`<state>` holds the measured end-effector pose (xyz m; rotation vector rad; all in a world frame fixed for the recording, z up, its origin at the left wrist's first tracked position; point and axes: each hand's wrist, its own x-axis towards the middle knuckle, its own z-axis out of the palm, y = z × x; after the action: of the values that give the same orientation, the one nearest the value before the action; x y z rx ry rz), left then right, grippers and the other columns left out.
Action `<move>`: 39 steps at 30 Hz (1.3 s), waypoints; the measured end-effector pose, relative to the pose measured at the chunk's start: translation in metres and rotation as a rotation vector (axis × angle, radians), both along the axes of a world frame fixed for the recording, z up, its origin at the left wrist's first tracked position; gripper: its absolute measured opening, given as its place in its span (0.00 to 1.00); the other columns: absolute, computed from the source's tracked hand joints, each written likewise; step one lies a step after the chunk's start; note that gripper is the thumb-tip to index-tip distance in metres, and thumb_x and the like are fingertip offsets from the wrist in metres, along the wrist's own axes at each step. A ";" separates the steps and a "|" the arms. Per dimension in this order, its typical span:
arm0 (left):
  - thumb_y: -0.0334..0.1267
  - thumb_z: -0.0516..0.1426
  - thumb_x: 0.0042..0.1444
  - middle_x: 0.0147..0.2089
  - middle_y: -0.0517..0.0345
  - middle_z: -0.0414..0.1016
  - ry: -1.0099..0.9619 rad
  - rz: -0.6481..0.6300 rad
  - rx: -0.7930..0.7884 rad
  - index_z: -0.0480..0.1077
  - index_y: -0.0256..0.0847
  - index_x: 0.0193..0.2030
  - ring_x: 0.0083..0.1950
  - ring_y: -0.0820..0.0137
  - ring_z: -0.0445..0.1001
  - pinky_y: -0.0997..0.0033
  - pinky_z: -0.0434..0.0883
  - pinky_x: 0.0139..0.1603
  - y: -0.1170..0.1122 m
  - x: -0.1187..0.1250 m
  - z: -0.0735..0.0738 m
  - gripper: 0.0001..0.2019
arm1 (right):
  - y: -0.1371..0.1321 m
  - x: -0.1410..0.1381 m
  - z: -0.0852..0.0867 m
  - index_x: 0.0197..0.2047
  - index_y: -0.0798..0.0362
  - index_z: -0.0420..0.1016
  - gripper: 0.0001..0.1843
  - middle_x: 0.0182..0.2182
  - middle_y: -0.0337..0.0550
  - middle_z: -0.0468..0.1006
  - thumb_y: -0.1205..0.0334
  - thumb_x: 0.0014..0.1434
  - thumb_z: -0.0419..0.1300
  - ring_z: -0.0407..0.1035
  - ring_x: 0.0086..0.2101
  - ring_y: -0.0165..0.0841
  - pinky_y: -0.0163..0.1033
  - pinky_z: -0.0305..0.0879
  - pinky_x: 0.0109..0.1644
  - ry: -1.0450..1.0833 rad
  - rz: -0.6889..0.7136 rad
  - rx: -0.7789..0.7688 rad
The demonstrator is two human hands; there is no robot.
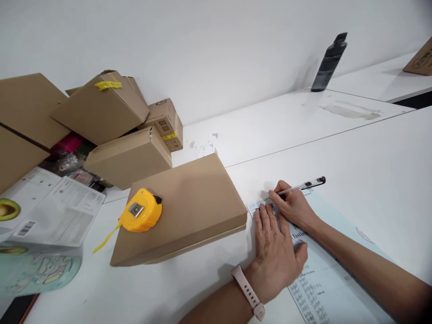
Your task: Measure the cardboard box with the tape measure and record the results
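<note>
In the head view my right hand [295, 208] grips a pen [297, 186], its tip near the top left corner of a light blue sheet of paper [340, 270]. Print and handwriting cover parts of the sheet. Flat on the same sheet lies my left hand [275, 252], fingers stretched out and pointing toward the pen tip, with a pink watch band on the wrist. Just left of the hands is a flat cardboard box [192, 198]. A yellow tape measure [141, 210] rests on its left end, with a yellow strap hanging over the edge.
Several cardboard boxes [104, 108] are piled at the back left against the wall. A white package with avocado pictures [60, 211] and a pale green, see-through container [43, 270] stand at left. A dark bottle [329, 63] is at the back right. Another box [420, 60] sits far right.
</note>
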<state>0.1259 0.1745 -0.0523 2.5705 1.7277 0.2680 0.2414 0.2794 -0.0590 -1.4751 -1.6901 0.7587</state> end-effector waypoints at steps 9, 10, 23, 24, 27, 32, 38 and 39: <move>0.57 0.44 0.71 0.75 0.24 0.55 -0.029 -0.009 -0.011 0.55 0.21 0.73 0.77 0.41 0.51 0.42 0.60 0.74 0.001 -0.001 -0.001 0.39 | 0.000 -0.001 0.002 0.26 0.45 0.59 0.13 0.16 0.31 0.62 0.53 0.60 0.57 0.57 0.20 0.32 0.39 0.55 0.27 0.018 -0.003 -0.002; 0.57 0.44 0.71 0.75 0.24 0.55 -0.030 -0.010 -0.004 0.55 0.21 0.73 0.77 0.41 0.51 0.42 0.60 0.74 0.001 -0.001 -0.001 0.39 | 0.000 -0.001 0.002 0.27 0.45 0.60 0.13 0.16 0.31 0.62 0.53 0.60 0.57 0.57 0.20 0.32 0.39 0.55 0.27 0.017 -0.005 -0.003; 0.57 0.44 0.71 0.75 0.24 0.54 -0.032 -0.003 0.004 0.55 0.21 0.73 0.77 0.41 0.50 0.42 0.60 0.74 0.000 -0.001 -0.001 0.39 | 0.000 -0.001 0.003 0.25 0.45 0.59 0.13 0.15 0.32 0.63 0.53 0.58 0.57 0.57 0.20 0.31 0.38 0.55 0.26 0.006 -0.004 0.002; 0.56 0.44 0.71 0.75 0.24 0.54 -0.034 -0.006 0.001 0.55 0.20 0.73 0.77 0.41 0.50 0.42 0.60 0.74 0.000 -0.001 -0.001 0.39 | 0.000 -0.001 0.003 0.25 0.45 0.59 0.13 0.15 0.32 0.63 0.54 0.58 0.56 0.58 0.20 0.31 0.38 0.55 0.26 0.002 -0.003 0.001; 0.56 0.44 0.71 0.75 0.24 0.54 -0.031 -0.011 -0.018 0.55 0.21 0.73 0.77 0.41 0.50 0.42 0.60 0.74 0.000 0.000 -0.001 0.39 | 0.000 -0.001 0.004 0.26 0.45 0.59 0.12 0.15 0.32 0.63 0.54 0.58 0.56 0.57 0.20 0.31 0.39 0.54 0.26 -0.008 -0.007 0.000; 0.57 0.43 0.72 0.76 0.27 0.54 -0.031 -0.004 0.001 0.54 0.22 0.74 0.78 0.42 0.48 0.41 0.59 0.74 0.000 -0.001 -0.004 0.39 | -0.001 -0.001 0.004 0.26 0.45 0.59 0.13 0.15 0.31 0.61 0.52 0.59 0.56 0.56 0.19 0.31 0.39 0.54 0.26 0.010 -0.013 -0.012; 0.56 0.43 0.72 0.76 0.24 0.52 -0.038 -0.012 -0.015 0.55 0.21 0.73 0.78 0.41 0.48 0.42 0.59 0.75 0.001 -0.001 -0.003 0.38 | -0.001 -0.001 0.004 0.26 0.45 0.59 0.14 0.15 0.31 0.61 0.52 0.59 0.57 0.56 0.19 0.31 0.39 0.54 0.26 0.015 -0.014 -0.013; 0.56 0.43 0.72 0.76 0.24 0.52 -0.037 -0.013 -0.020 0.55 0.21 0.73 0.78 0.41 0.48 0.42 0.58 0.75 0.001 -0.001 -0.002 0.38 | -0.001 -0.001 0.004 0.26 0.45 0.59 0.14 0.15 0.31 0.61 0.53 0.59 0.57 0.56 0.19 0.31 0.39 0.54 0.26 0.015 -0.021 -0.011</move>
<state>0.1246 0.1758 -0.0548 2.5454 1.6927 0.2944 0.2404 0.2789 -0.0547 -1.4887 -1.6590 0.7677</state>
